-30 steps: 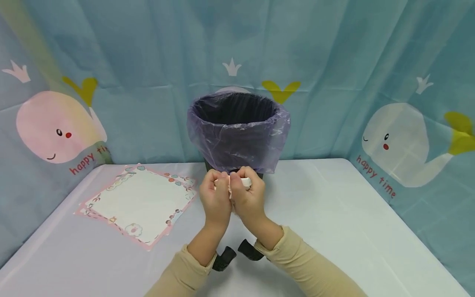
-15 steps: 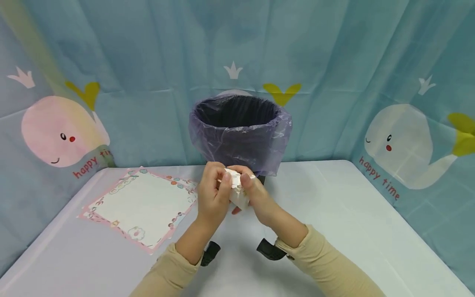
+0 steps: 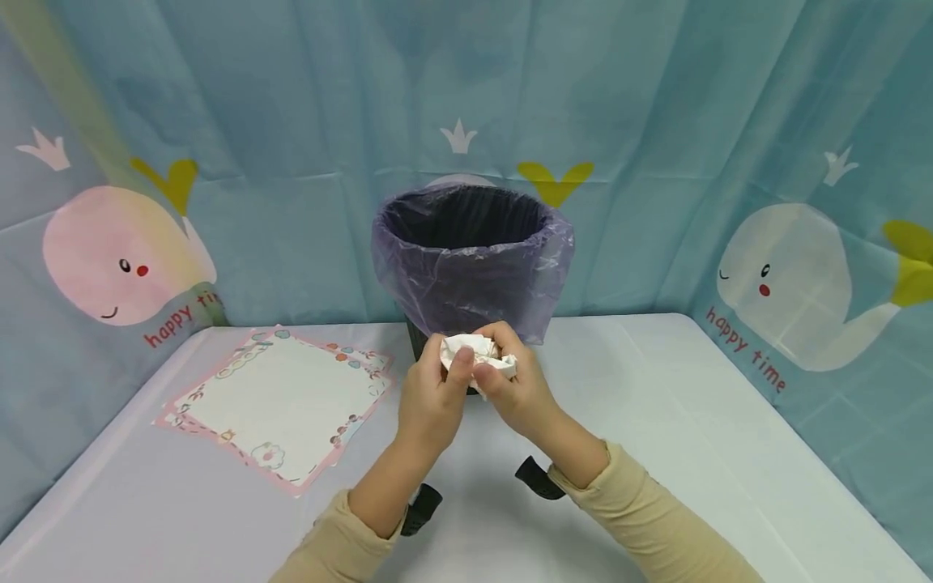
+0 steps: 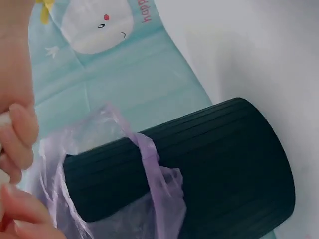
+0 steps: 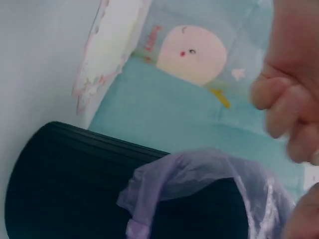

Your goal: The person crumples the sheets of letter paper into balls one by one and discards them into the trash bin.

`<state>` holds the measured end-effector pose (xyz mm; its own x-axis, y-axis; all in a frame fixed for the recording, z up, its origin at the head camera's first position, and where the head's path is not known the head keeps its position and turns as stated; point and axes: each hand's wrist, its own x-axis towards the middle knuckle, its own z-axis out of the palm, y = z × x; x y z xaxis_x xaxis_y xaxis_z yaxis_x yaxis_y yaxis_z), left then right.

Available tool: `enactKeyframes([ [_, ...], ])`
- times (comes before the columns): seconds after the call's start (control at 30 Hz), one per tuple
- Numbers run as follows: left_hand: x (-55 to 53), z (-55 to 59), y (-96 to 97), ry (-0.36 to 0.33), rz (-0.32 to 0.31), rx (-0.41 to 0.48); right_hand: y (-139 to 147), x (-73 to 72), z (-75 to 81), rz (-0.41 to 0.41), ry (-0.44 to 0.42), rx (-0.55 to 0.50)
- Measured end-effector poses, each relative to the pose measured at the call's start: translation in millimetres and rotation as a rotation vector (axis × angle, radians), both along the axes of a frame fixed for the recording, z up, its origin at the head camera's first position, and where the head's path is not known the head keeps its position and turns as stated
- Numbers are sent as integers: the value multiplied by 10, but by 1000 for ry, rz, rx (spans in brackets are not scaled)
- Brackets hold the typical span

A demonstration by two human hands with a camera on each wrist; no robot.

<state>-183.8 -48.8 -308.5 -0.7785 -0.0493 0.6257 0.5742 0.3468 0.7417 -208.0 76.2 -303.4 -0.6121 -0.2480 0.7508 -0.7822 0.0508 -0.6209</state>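
Note:
A crumpled ball of white paper [image 3: 466, 343] is between both hands, in front of the bin in the head view. My left hand [image 3: 432, 401] grips its left side with curled fingers, the thumb laid over the near face. From the other side my right hand [image 3: 526, 389] grips it too, with the two thumbs close together. Behind the hands stands a dark ribbed trash bin [image 4: 229, 159], its mouth lined with a translucent purple bag [image 3: 481, 283]. Both wrist views catch only part of the fingers, and little of the paper shows there.
Several decorated sheets of paper [image 3: 291, 405] with pink borders lie stacked askew on the white table [image 3: 692, 453], left of the hands. A blue curtain [image 3: 291, 162] with whale prints encloses the back and sides.
The paper was mostly hidden in closed hands, then was turned and shifted between the fingers. Now it shows as a crumpled ball, and the forearms stand further apart than a second ago.

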Motion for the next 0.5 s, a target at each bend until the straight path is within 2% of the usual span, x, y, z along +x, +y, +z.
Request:
enactKeyframes([
  [0.13, -24, -48, 66, 102, -17, 134, -79, 5, -69, -23, -7, -131],
  [0.2, -39, -96, 62, 124, -52, 167, -115, 31, -121, -35, -33, -177],
  [0.33, -44, -161, 7, 114, -100, 96, -100, 62, -218, -24, -119, -194],
  [0.43, -55, -158, -31, 91, -106, 36, -49, 47, -232, -5, -153, -140],
  [0.5, -61, -143, -71, 59, -103, -6, -12, 41, -217, 2, -163, -65],
])
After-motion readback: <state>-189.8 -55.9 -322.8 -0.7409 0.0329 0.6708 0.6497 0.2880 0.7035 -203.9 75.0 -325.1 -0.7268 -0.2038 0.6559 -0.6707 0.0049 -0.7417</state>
